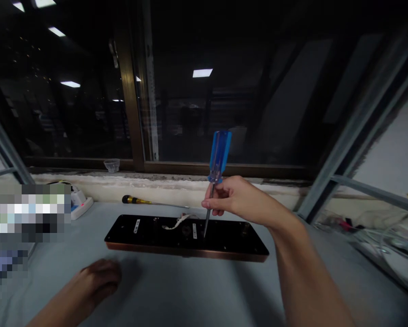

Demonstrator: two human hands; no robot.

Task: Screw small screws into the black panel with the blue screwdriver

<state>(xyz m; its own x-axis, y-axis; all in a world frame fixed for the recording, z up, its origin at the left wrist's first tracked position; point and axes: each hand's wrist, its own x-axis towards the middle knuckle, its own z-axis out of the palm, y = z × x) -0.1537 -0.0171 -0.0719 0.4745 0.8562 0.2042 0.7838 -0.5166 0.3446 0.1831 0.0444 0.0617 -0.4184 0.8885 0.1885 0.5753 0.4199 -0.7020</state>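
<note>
My right hand (229, 197) pinches the metal shaft of a screwdriver (220, 154) just below its blue transparent handle. The screwdriver stands nearly upright, its tip down at the top of a long black panel (139, 235) with a copper-coloured edge. Whether the tip sits in a screw is too small to tell. White wires (179, 221) come out of the panel's middle, and small white labels are stuck on it. My left hand (100, 281) is on the table in front of the panel's left part, fingers curled in; what they hold, if anything, is hidden.
Behind the panel lies a second screwdriver (137, 200) with a yellow and black handle. A clear plastic cup (112, 165) stands on the window ledge. At left is a white power strip (81, 208); at right, tangled cables (377, 245) lie beyond a metal frame post (326, 181).
</note>
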